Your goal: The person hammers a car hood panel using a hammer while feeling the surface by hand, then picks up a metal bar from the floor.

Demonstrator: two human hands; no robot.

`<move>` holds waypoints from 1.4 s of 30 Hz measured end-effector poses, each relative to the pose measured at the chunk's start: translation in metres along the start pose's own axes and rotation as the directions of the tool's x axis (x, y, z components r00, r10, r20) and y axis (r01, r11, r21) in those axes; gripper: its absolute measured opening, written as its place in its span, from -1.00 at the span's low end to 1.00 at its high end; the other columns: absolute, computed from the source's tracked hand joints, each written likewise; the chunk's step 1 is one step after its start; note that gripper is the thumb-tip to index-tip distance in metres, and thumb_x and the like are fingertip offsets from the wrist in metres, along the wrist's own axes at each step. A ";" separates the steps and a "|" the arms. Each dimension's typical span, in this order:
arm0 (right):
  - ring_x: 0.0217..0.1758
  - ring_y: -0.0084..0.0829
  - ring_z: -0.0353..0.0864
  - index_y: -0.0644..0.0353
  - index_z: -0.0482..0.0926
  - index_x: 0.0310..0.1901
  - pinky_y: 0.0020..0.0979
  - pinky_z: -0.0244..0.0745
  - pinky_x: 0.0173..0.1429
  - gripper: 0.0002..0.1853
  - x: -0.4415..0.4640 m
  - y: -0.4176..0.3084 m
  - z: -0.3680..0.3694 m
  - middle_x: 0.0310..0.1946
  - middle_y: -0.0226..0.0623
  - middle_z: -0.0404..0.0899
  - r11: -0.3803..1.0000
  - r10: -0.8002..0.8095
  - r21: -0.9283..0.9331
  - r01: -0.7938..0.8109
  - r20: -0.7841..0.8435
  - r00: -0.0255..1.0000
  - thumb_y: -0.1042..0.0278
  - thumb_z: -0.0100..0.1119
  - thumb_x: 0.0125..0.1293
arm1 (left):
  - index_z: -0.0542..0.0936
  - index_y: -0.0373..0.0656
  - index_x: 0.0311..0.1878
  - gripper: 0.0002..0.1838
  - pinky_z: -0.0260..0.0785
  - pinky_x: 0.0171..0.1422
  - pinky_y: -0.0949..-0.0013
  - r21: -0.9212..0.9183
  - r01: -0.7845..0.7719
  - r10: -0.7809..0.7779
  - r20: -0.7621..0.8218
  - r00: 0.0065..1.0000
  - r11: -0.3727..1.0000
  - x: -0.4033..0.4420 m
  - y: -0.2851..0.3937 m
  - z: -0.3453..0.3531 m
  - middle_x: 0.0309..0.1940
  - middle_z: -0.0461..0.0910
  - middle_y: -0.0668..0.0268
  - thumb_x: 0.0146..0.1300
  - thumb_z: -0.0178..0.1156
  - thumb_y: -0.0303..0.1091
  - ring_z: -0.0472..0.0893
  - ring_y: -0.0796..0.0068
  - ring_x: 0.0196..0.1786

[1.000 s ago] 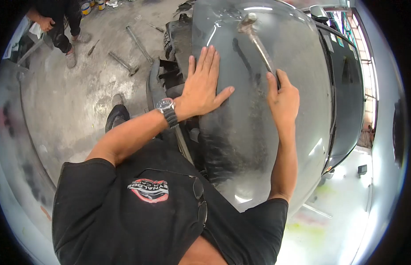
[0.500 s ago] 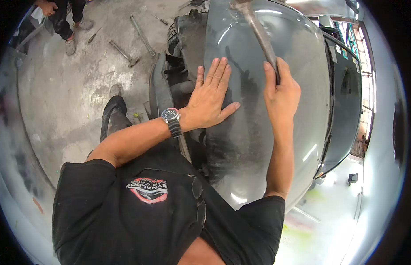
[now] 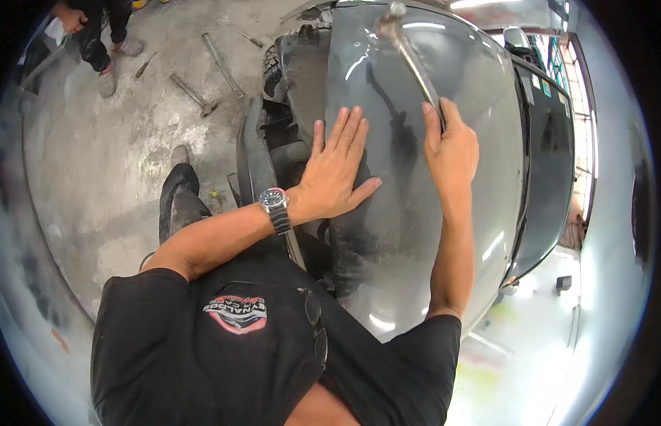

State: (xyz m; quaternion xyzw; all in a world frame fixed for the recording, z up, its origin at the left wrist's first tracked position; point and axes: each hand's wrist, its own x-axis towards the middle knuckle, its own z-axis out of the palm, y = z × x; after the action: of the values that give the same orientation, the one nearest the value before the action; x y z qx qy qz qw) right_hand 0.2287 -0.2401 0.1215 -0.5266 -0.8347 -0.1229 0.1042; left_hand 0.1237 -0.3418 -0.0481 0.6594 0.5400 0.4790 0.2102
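My left hand [image 3: 333, 167] lies flat with fingers spread on the grey car hood [image 3: 458, 213], near its front edge. A wristwatch [image 3: 274, 201] is strapped above that hand. My right hand [image 3: 452, 145] is closed around the handle of a hammer [image 3: 418, 69]. The hammer's head points away from me, over the far part of the hood; whether it touches the metal I cannot tell. Dark smudges mark the hood around my left hand.
Beside the hood is the opened car front [image 3: 288, 153] with a tyre [image 3: 272, 69] beyond. Another hammer [image 3: 193, 94], a long bar [image 3: 222, 65] and a screwdriver-like tool [image 3: 146, 65] lie on the concrete floor. Another person's legs [image 3: 96, 42] stand at upper left.
The view has shifted slightly, bringing the hammer's head lower in the picture. My left hand stays flat on the hood and my right hand keeps its grip.
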 end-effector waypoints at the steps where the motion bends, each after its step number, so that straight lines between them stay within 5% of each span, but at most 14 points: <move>1: -0.33 0.10 0.72 0.12 0.65 -0.01 0.01 0.54 -0.25 -0.69 -0.004 0.000 -0.001 -0.45 -0.05 0.70 0.997 0.023 0.069 -0.022 -0.024 0.999 0.03 0.22 0.55 | 0.01 -0.55 0.64 0.07 -0.39 0.69 -0.49 -0.002 -0.010 0.010 0.002 1.000 1.000 -0.002 0.001 0.002 0.72 -0.20 -0.28 0.42 0.23 0.10 -0.28 -0.26 0.78; 4: -0.31 0.12 0.73 0.13 0.65 -0.03 0.03 0.56 -0.23 -0.67 0.006 0.007 0.013 -0.44 -0.04 0.71 0.988 -0.019 -0.152 0.031 0.080 0.997 0.01 0.20 0.56 | 0.00 -0.54 0.64 0.07 -0.40 0.68 -0.51 0.022 -0.012 0.012 0.000 1.000 1.000 0.001 0.001 0.004 0.71 -0.19 -0.30 0.42 0.24 0.10 -0.28 -0.27 0.78; 10: -0.28 0.16 0.73 0.15 0.64 -0.07 0.07 0.57 -0.22 -0.65 0.010 0.001 0.010 -0.43 0.01 0.71 0.993 0.034 0.114 -0.031 -0.027 0.999 -0.02 0.19 0.56 | 0.00 -0.55 0.64 0.07 -0.39 0.67 -0.54 0.084 -0.014 0.013 0.015 1.000 0.996 0.012 -0.003 0.002 0.70 -0.19 -0.32 0.43 0.21 0.13 -0.26 -0.28 0.77; 13: -0.28 0.15 0.73 0.16 0.65 -0.04 0.05 0.56 -0.21 -0.64 0.019 0.014 0.025 -0.43 0.02 0.71 0.995 -0.001 -0.103 0.006 0.054 0.999 -0.03 0.18 0.56 | 0.01 -0.55 0.64 0.07 -0.37 0.65 -0.57 0.113 -0.022 0.020 0.018 1.000 0.993 0.015 -0.003 0.000 0.70 -0.18 -0.33 0.44 0.19 0.15 -0.25 -0.29 0.77; 19: -0.29 0.12 0.74 0.17 0.67 -0.02 0.02 0.57 -0.19 -0.61 0.005 0.008 0.009 -0.44 -0.02 0.71 0.986 0.133 0.107 -0.131 -0.009 0.991 -0.04 0.17 0.57 | 0.03 -0.56 0.63 0.07 -0.31 0.66 -0.55 0.181 0.001 0.009 -0.056 0.998 0.983 0.050 -0.019 -0.001 0.70 -0.13 -0.32 0.45 0.15 0.21 -0.18 -0.28 0.77; 25: -0.30 0.10 0.73 0.13 0.68 -0.04 0.01 0.56 -0.19 -0.63 0.001 0.014 -0.001 -0.46 -0.05 0.70 0.991 0.119 0.047 -0.123 0.093 0.989 -0.04 0.18 0.56 | 0.07 -0.55 0.63 0.11 -0.28 0.71 -0.45 0.188 0.125 -0.089 -0.189 0.978 0.974 0.142 -0.071 0.003 0.69 -0.01 -0.28 0.45 0.07 0.35 -0.11 -0.20 0.77; 37: -0.30 0.10 0.73 0.09 0.69 -0.01 0.03 0.56 -0.19 -0.66 0.031 0.009 0.007 -0.41 -0.07 0.73 0.988 -0.044 -0.139 0.062 0.128 0.991 -0.03 0.21 0.54 | 0.04 -0.55 0.62 0.05 -0.21 0.66 -0.53 0.101 0.080 -0.062 -0.172 0.983 0.992 0.068 -0.039 0.002 0.68 -0.07 -0.33 0.48 0.14 0.21 -0.12 -0.31 0.75; 42: -0.32 0.09 0.72 0.10 0.67 -0.01 -0.01 0.55 -0.23 -0.68 0.022 -0.010 0.000 -0.42 -0.10 0.72 0.994 -0.080 0.073 0.081 -0.013 0.997 0.00 0.24 0.54 | 0.04 -0.55 0.63 0.03 -0.25 0.67 -0.52 0.067 0.084 -0.073 -0.148 0.986 0.994 0.061 -0.038 -0.001 0.69 -0.09 -0.33 0.48 0.14 0.18 -0.15 -0.30 0.76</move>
State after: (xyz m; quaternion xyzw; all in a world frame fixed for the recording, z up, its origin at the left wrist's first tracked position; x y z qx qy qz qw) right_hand 0.2103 -0.2251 0.1276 -0.4878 -0.8587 -0.0987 0.1226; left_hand 0.1012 -0.2738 -0.0533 0.6083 0.5966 0.4969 0.1650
